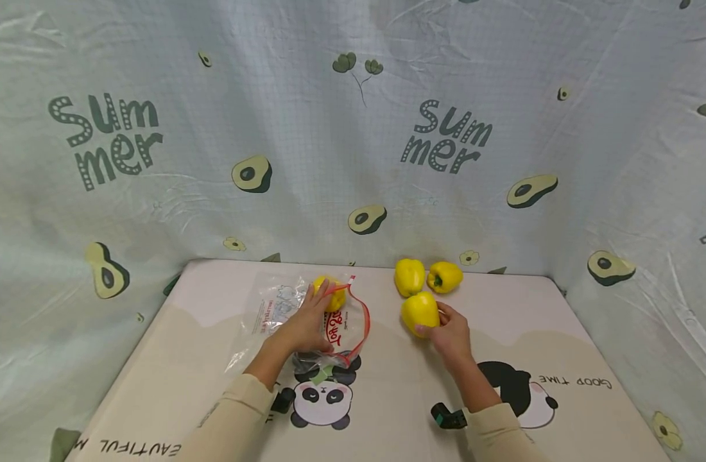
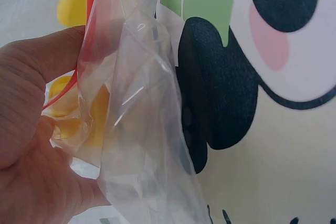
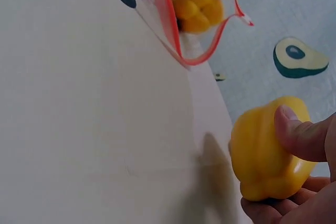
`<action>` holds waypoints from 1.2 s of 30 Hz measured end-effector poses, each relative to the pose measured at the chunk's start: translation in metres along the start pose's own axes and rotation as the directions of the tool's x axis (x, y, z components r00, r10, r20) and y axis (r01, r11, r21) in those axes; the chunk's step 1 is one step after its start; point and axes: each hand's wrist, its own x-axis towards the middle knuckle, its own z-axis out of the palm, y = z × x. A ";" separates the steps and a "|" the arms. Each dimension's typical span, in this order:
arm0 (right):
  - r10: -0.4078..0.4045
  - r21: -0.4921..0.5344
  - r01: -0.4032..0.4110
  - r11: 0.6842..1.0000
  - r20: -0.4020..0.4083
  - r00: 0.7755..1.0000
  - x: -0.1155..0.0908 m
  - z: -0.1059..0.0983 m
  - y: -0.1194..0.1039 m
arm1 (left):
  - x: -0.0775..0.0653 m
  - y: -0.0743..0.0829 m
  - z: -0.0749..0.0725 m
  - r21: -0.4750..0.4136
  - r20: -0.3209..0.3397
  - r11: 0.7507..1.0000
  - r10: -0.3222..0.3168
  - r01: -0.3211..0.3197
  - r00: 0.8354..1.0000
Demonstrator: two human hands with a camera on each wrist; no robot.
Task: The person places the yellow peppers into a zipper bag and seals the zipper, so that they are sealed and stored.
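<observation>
One yellow pepper [image 1: 420, 313] in right grip [image 1: 453, 337], left grip [image 1: 307, 326] wide at clear bag [image 1: 276, 312]

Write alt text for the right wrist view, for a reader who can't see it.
A right hand grips a yellow bell pepper, its thumb pressed against the side. Near the top, a second yellow pepper shows in the open mouth of a clear, red-rimmed plastic bag. A pale tabletop fills the left; avocado-print cloth is behind.

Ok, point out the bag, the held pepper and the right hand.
Bag [image 2: 144, 135], left wrist view: clear wall.
Held pepper [image 3: 258, 148], right wrist view: smooth side.
Right hand [image 1: 453, 335], head view: back of hand.
</observation>
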 end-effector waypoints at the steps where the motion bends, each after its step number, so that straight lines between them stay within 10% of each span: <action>1: -0.003 -0.003 0.003 1.000 0.004 1.000 -0.001 0.002 -0.001 | 0.000 0.000 0.000 0.000 0.001 1.000 -0.003 0.003 1.000; 36: -0.136 0.000 0.137 0.991 0.084 0.987 -0.024 0.069 -0.014 | 0.001 0.003 0.000 0.021 0.010 0.999 -0.049 0.049 0.999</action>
